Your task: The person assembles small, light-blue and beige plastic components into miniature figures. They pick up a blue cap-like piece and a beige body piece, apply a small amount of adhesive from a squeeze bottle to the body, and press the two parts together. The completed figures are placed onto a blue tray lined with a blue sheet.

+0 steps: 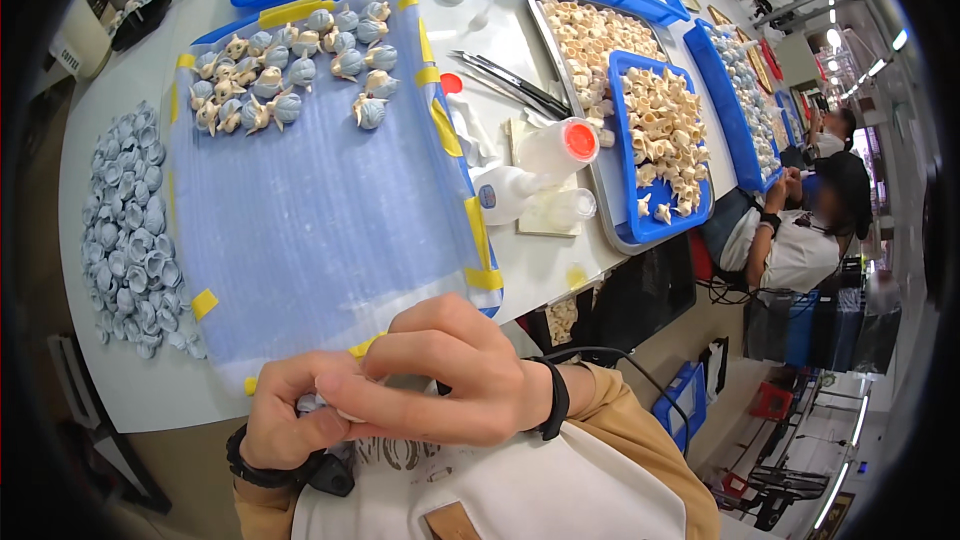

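Observation:
Close to my body, beyond the near edge of the table, my left hand (285, 410) and my right hand (450, 375) meet. Both are closed, with fingertips pinched together around a small blue-grey figurine part (310, 403). Fingers cover most of it; a pale bit shows at its edge. In front of my hands lies a blue-covered board (300, 230) edged with yellow tape. Rows of small cream figurines with blue-grey caps (268, 82) stand along its far side. A heap of loose blue-grey caps (130, 230) lies to the left of the board.
Right of the board stand plastic bottles (505, 192), a red-capped bottle (560, 145) and tweezers (515, 80). A blue tray (712, 202) of cream figurine parts rests on a metal tray (535, 8). Another person (800, 245) sits at the right beside a blue bin (745, 175).

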A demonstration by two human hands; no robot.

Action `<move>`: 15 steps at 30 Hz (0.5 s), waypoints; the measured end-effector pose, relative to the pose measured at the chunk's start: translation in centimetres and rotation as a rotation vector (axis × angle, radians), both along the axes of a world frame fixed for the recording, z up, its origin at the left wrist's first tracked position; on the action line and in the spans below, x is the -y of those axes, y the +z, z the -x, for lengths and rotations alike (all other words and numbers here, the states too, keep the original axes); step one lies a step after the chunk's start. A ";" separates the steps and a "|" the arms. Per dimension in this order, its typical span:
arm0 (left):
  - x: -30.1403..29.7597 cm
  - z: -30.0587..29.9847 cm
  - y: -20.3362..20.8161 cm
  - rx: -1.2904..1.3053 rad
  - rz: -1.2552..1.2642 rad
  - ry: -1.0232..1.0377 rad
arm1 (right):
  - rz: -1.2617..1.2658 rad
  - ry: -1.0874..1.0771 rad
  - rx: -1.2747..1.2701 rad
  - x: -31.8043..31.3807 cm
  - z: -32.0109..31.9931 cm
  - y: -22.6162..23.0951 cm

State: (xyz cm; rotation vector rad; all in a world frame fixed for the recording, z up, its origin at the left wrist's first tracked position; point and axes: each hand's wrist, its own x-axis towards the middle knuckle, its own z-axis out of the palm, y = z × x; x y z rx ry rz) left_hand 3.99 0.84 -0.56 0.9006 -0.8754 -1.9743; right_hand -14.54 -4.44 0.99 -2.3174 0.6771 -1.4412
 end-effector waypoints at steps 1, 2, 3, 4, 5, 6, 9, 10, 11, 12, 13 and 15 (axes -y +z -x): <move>0.0 0.1 0.0 -0.020 0.004 -0.012 | 0.009 0.007 0.005 0.0 0.1 0.0; -0.1 0.1 0.1 -0.038 0.005 -0.023 | 0.014 0.014 0.011 0.1 0.2 -0.1; -0.2 0.1 0.1 -0.082 -0.021 -0.011 | 0.020 0.022 0.017 0.1 0.3 -0.1; -0.3 0.1 0.1 -0.126 -0.048 0.001 | 0.023 0.056 0.039 0.1 0.4 -0.2; -0.2 0.1 0.3 -0.122 -0.063 -0.005 | 0.025 0.089 0.061 0.1 0.4 -0.3; -0.2 0.2 0.4 -0.118 -0.078 -0.012 | 0.027 0.123 0.083 0.1 0.5 -0.3; 0.3 0.4 0.8 0.000 -0.045 -0.042 | 0.009 0.187 0.056 0.2 0.5 0.1; 0.1 0.3 0.3 0.006 -0.007 -0.022 | 0.006 0.137 0.079 0.2 0.3 0.0; 0.0 0.2 0.0 0.012 0.029 -0.004 | 0.000 0.086 0.103 0.1 0.1 -0.1; 0.1 0.4 0.0 -0.012 0.041 0.038 | -0.006 0.034 0.126 0.1 -0.1 -0.2; 0.2 0.7 0.1 -0.035 0.053 0.081 | 0.009 0.021 0.100 0.0 0.0 -0.3; 0.4 0.9 0.0 -0.064 0.065 0.107 | 0.040 -0.007 0.042 0.0 0.3 -0.3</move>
